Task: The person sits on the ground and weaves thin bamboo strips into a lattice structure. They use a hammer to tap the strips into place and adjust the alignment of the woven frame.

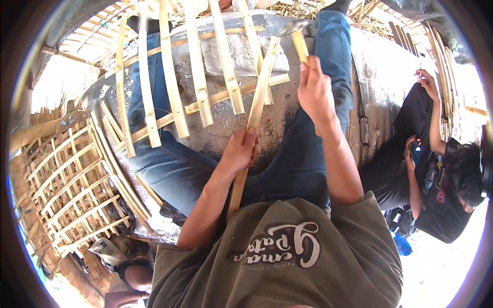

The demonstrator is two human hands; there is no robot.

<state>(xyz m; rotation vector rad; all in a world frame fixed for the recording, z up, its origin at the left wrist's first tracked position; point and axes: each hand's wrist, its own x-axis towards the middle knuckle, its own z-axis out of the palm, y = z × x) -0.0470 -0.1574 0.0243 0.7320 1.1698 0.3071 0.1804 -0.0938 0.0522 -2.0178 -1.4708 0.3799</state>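
My left hand grips a long bamboo slat that runs up across my lap to a half-built bamboo lattice panel. My right hand holds a hammer by its wooden handle, the metal head raised above the slat's upper end where it meets a crosspiece. The panel has several upright slats fixed over two long cross strips and lies across my legs in blue jeans.
A silver sheet covers the ground under me. A stack of finished bamboo lattice panels lies at the left. A person in black sits at the right, hands busy. More bamboo strips lie at the upper right.
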